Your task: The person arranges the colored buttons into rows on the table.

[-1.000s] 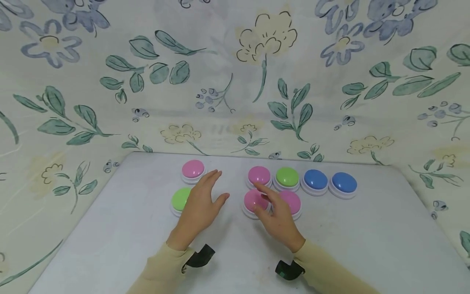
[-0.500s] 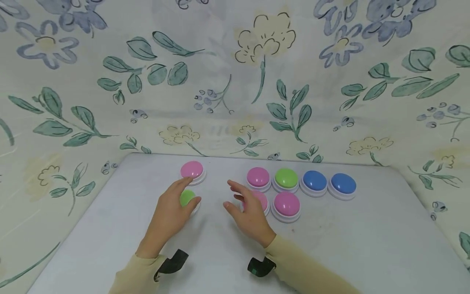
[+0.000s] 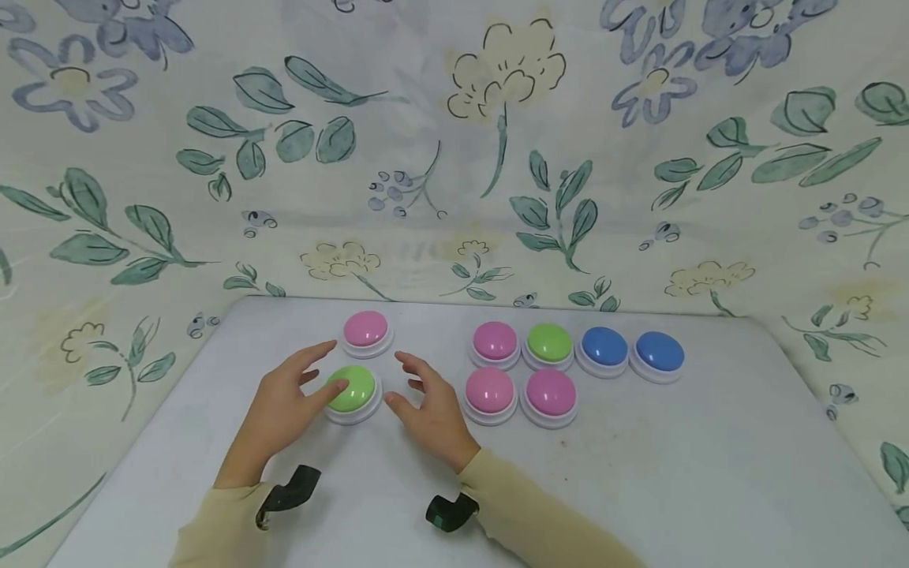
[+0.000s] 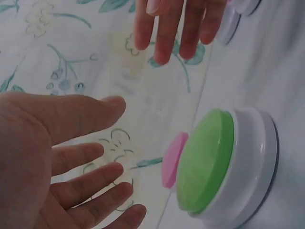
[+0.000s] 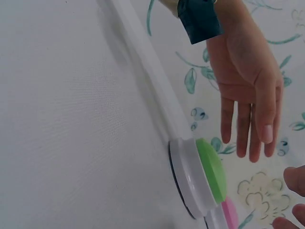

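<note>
A green push button with a round white base sits on the white table between my two hands. To its left, my left hand hovers with its fingers spread, the thumb overlapping the button's edge in the head view; the left wrist view shows that hand apart from the green dome. My right hand hangs to the right of the same button, fingers relaxed and holding nothing. Behind the green button stands a pink button.
To the right stand a back row of a pink button, a green button and two blue buttons. Two more pink buttons sit in front of them. A floral cloth rises behind the table.
Both hands have moved left across the table, the right one away from the pink buttons to beside the left green button. The buttons keep their places.
</note>
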Motion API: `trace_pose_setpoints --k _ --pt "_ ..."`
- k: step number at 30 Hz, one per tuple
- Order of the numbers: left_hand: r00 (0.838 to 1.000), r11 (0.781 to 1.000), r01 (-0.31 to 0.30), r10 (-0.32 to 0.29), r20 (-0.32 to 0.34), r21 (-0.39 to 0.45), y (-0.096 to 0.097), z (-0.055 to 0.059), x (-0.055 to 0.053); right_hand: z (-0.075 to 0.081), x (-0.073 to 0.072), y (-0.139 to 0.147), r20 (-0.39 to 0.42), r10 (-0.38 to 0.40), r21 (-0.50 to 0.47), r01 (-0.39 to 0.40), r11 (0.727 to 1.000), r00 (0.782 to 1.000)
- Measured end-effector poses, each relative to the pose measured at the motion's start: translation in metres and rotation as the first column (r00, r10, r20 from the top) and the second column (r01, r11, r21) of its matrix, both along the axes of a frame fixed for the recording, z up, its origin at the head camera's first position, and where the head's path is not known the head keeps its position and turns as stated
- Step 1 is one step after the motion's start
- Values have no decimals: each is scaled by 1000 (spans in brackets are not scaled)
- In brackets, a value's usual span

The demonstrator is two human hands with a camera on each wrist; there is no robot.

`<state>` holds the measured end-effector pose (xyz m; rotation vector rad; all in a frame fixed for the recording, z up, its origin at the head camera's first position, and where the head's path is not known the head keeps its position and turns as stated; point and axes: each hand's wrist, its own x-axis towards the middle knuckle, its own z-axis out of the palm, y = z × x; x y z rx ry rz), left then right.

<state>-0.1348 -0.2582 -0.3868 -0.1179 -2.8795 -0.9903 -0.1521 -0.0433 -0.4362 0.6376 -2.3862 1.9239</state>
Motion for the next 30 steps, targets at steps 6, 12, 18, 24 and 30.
trace_pose_setpoints --k 6,12,18,24,30 --pt "998 997 65 -65 -5 37 -17 -13 -3 -3 -3 -16 29 11 63 -13 998 1000" --pt "993 992 119 -120 21 34 -25 -23 -2 -5 -5 -33 74 29 130 -38 991 997" --pt "985 985 169 -170 17 41 -28 -34 -4 -11 -7 -45 70 40 170 -52 984 997" --pt "979 977 201 -202 12 67 -29 -42 -8 -16 -11 -49 58 63 217 -74 973 996" --pt "981 980 186 -189 46 64 -30 -44 -9 -19 -14 -49 45 69 258 -79 963 997"
